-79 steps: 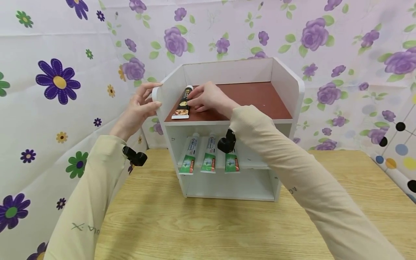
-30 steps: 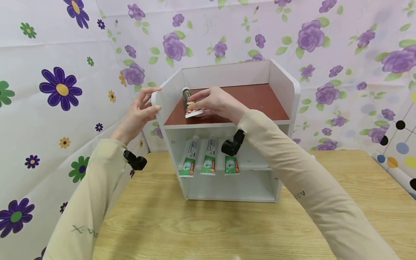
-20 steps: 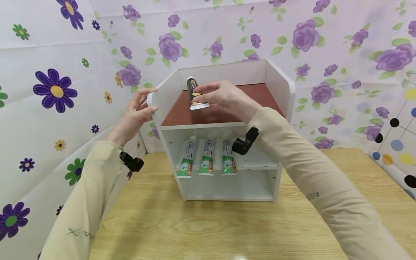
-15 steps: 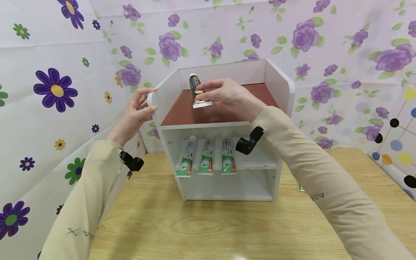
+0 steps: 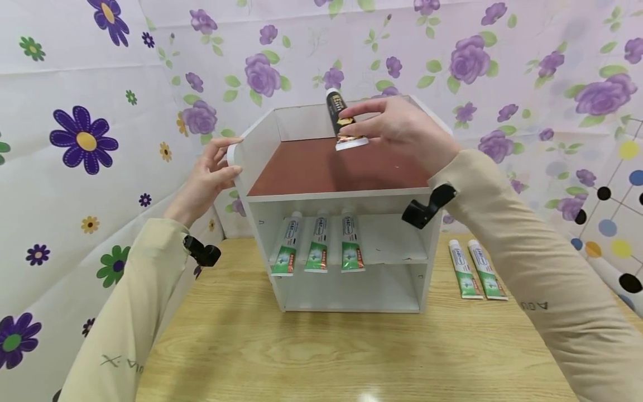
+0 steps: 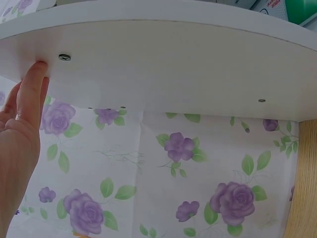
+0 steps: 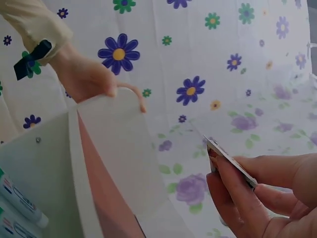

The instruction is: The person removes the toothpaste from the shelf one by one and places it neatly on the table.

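My right hand [image 5: 402,125] pinches a black toothpaste tube [image 5: 335,111] with a white cap by its lower, crimped end. The tube is tilted in the air above the red-brown top shelf, cap up and away. In the right wrist view, the tube [image 7: 230,161] shows edge-on between thumb and fingers. My left hand [image 5: 208,176] holds the front edge of the white shelf unit's left side panel [image 5: 256,151]. In the left wrist view, a finger of the left hand [image 6: 25,119] presses the panel's outer face [image 6: 163,69].
On the middle shelf lie three green-and-white toothpaste tubes [image 5: 319,243] in a row, ends jutting over the front edge. Two more green-and-white tubes [image 5: 464,271] lie on the wooden table [image 5: 301,357], right of the unit. Flowered cloth [image 5: 311,50] hangs behind.
My right hand has taken hold of the black tube, lifted it off the top shelf and moved it up and right. The two tubes on the table have come into view. The left hand keeps its hold.
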Motion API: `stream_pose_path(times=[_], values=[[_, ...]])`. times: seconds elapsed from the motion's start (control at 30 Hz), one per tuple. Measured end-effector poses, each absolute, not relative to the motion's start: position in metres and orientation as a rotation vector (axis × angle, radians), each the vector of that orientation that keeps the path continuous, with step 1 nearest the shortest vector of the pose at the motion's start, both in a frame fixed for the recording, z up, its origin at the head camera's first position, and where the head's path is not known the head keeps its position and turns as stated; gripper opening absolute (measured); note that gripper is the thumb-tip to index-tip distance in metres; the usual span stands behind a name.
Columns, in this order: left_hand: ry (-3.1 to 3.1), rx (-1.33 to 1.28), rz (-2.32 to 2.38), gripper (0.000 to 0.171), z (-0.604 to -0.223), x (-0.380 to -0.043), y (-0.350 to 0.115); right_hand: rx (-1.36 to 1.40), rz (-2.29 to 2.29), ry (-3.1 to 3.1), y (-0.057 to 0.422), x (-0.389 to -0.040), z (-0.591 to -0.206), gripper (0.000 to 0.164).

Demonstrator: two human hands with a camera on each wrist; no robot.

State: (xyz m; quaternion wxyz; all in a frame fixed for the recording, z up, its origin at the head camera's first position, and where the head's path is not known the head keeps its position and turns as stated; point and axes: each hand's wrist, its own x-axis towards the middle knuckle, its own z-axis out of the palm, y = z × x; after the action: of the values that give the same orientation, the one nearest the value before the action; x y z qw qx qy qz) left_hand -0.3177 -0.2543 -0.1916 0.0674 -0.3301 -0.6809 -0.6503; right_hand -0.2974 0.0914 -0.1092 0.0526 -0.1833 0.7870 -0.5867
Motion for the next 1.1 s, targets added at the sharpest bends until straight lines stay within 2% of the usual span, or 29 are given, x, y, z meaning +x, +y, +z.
stream_pose_path(times=[0.3,0.67,1.1], values=[[-2.025,-1.014,-1.962,0.044,-0.19,-0.316,-0.256,-0.438,-2.184,1.873,0.133,-0.297,-0.093,0.026],[-2.034,-1.006,-1.971,0.045,-0.192,-0.317,-0.252,-0.427,-2.238,1.805,0.191,-0.305,-0.094,0.023],[-2.033,-1.0,-1.972,0.045,-0.192,-0.315,-0.253,-0.438,-2.268,1.761,0.245,-0.311,-0.106,0.028]])
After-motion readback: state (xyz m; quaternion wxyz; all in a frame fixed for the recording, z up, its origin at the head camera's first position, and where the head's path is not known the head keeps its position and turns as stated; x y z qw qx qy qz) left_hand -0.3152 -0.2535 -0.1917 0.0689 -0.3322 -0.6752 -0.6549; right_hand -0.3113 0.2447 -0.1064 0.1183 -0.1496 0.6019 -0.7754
